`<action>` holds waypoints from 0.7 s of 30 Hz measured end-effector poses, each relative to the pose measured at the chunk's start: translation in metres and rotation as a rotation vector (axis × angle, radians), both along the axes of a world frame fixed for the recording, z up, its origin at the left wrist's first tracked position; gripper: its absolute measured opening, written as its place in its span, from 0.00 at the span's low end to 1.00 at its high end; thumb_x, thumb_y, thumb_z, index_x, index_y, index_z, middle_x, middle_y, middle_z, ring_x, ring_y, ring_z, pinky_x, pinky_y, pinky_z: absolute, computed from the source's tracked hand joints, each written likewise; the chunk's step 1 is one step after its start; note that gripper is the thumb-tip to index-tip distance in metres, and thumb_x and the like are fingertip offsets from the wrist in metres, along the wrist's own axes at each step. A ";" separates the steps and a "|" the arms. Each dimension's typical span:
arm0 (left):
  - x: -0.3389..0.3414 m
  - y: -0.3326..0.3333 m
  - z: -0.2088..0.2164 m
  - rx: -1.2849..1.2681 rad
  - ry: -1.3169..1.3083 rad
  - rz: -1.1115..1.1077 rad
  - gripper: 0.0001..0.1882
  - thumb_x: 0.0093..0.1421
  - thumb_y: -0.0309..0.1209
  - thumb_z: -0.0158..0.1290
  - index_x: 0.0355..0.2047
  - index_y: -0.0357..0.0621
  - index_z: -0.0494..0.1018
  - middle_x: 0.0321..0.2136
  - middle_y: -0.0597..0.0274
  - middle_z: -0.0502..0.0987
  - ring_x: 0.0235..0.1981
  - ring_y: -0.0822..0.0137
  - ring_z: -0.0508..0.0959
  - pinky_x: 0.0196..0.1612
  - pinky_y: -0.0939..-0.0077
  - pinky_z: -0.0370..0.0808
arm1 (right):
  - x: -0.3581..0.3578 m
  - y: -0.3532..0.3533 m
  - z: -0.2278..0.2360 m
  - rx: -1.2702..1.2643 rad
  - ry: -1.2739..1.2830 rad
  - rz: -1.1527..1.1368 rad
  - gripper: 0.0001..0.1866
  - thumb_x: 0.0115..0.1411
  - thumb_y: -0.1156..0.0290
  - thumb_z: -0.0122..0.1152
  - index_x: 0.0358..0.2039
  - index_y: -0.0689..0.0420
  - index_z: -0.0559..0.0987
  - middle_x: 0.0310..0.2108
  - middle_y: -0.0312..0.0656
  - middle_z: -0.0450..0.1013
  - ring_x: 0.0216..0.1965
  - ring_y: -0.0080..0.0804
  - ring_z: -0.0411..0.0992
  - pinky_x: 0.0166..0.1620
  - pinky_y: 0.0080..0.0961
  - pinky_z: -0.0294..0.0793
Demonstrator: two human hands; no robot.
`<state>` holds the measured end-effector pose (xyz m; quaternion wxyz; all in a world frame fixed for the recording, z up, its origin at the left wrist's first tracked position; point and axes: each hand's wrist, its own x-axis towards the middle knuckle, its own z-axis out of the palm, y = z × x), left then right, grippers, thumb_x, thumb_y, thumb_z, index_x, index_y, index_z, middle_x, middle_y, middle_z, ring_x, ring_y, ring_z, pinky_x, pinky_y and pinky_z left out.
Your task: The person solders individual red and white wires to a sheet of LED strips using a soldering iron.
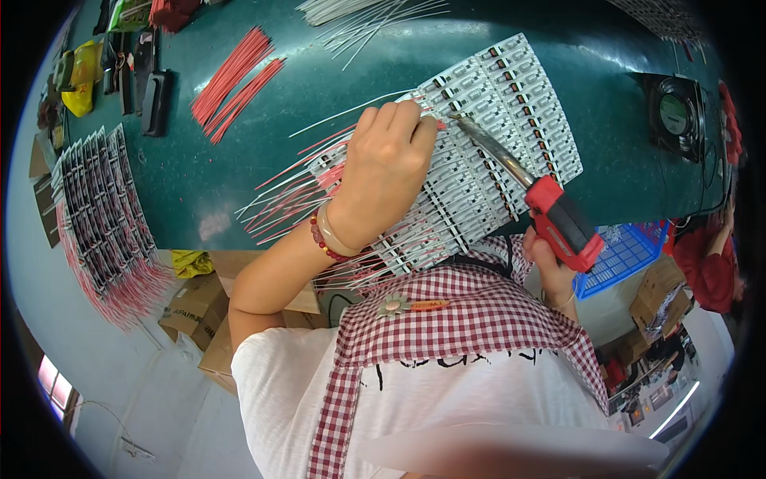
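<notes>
left hand (pixel 383 180): pressed palm-down on the white circuit strips (pixel 495 136), fingertips pinching a red wire (pixel 437 125)
right hand (pixel 550 267): wrapped around the red-handled soldering iron (pixel 531 191), tip touching the strips just beside the left fingertips
tabletop (pixel 335 88): green, bearing loose red wires (pixel 235 80), white wires (pixel 371 16) and a black fan (pixel 677 116)
left edge: stacked strips with red leads (pixel 100 211)

Dark green worktable (pixel 239 172), pale floor (pixel 120 383), cardboard boxes (pixel 195 307), small window (pixel 54 382)
</notes>
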<state>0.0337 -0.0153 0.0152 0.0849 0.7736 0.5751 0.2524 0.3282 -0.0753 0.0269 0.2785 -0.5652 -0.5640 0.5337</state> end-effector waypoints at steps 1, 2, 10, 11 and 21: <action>0.000 0.000 0.000 0.000 0.000 -0.001 0.09 0.47 0.20 0.57 0.31 0.39 0.79 0.24 0.61 0.68 0.28 0.63 0.72 0.32 0.69 0.68 | -0.002 0.001 -0.004 0.040 -0.014 0.040 0.11 0.54 0.70 0.65 0.37 0.61 0.81 0.30 0.43 0.77 0.28 0.36 0.76 0.32 0.29 0.72; -0.001 -0.001 0.000 0.001 0.003 0.002 0.09 0.47 0.20 0.57 0.32 0.39 0.79 0.24 0.61 0.68 0.28 0.62 0.72 0.32 0.69 0.68 | -0.003 0.001 -0.007 0.079 -0.027 0.081 0.11 0.53 0.70 0.65 0.36 0.60 0.81 0.30 0.43 0.77 0.27 0.37 0.76 0.30 0.28 0.72; -0.001 -0.002 -0.002 -0.007 0.002 -0.012 0.08 0.48 0.23 0.55 0.30 0.36 0.77 0.26 0.58 0.69 0.31 0.61 0.72 0.34 0.69 0.67 | -0.001 0.004 -0.007 0.061 -0.060 0.102 0.11 0.52 0.72 0.65 0.37 0.60 0.81 0.30 0.44 0.77 0.26 0.38 0.76 0.29 0.27 0.72; -0.002 -0.002 -0.002 -0.008 0.004 -0.009 0.07 0.48 0.23 0.55 0.30 0.36 0.77 0.26 0.58 0.69 0.31 0.61 0.72 0.34 0.69 0.67 | 0.000 0.004 -0.007 0.044 -0.076 0.131 0.12 0.52 0.72 0.65 0.37 0.60 0.82 0.31 0.44 0.77 0.27 0.38 0.76 0.29 0.28 0.72; 0.001 0.000 0.004 -0.047 0.034 0.018 0.07 0.49 0.22 0.57 0.31 0.40 0.77 0.24 0.61 0.68 0.29 0.62 0.72 0.33 0.69 0.68 | 0.020 -0.009 -0.015 0.136 -0.080 0.115 0.30 0.62 0.59 0.61 0.57 0.66 0.68 0.23 0.39 0.70 0.21 0.21 0.65 0.26 0.18 0.65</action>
